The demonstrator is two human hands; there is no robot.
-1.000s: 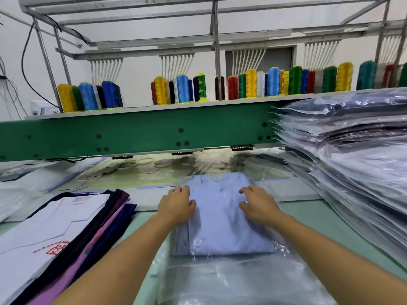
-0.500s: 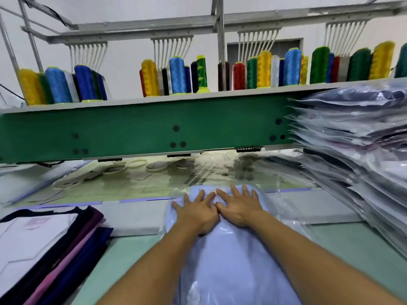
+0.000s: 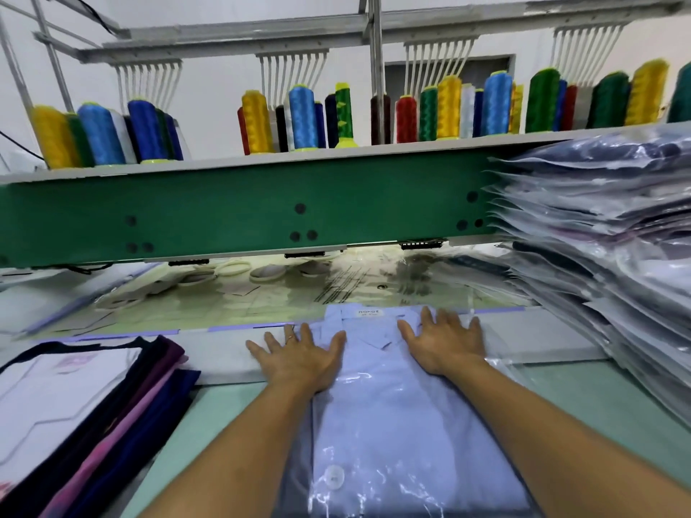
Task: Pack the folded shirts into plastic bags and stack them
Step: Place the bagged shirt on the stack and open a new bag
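Nothing new with the tall stack of shirts in clear plastic bags (image 3: 598, 256) on the right, or with the pile of unbagged folded shirts in white, dark and pink (image 3: 74, 405) on the left. Same spots as half a second ago, give or take the head tilting.

On to the real change: the light-blue folded shirt in its clear plastic bag (image 3: 392, 424), lying flat on the pale green table (image 3: 598, 405) between those two piles, collar end pointing away. Shiny film over the body and down the right side. Can't tell if the collar itself is under plastic.

Then the hands. Half a second ago, side by side and touching at the far middle of the shirt. Now swept apart to either side of the collar. Left hand (image 3: 299, 360) flat, fingers fanned out, half on the shirt's left edge and half on the white board beside it. Right hand (image 3: 445, 345) likewise flat and fanned, pressing the right shoulder through the film. No pinching anywhere.

Reads as smoothing air out of the bag, so probably done stuffing. Guessing next up: closing the open end, then over to the right-hand stack.
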